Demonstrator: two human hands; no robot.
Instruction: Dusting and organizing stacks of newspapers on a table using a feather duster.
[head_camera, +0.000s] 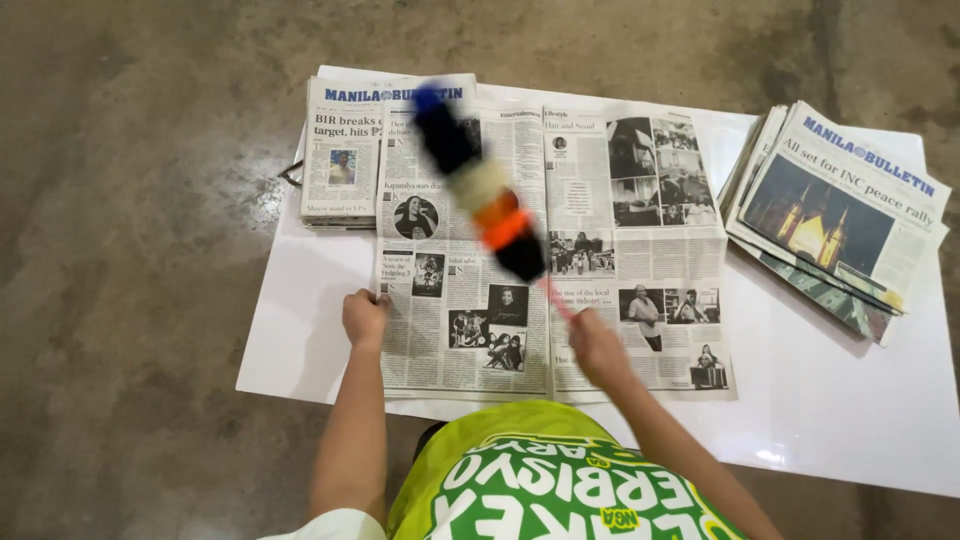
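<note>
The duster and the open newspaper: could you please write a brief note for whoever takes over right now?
Left hand: pressed on the left edge of the open newspaper.
Right hand: gripping the duster, blurred above the pages.
The open newspaper lies flat on the white board; folded stacks sit at its top left and right.
Done or left: cannot tell from this view.
</note>
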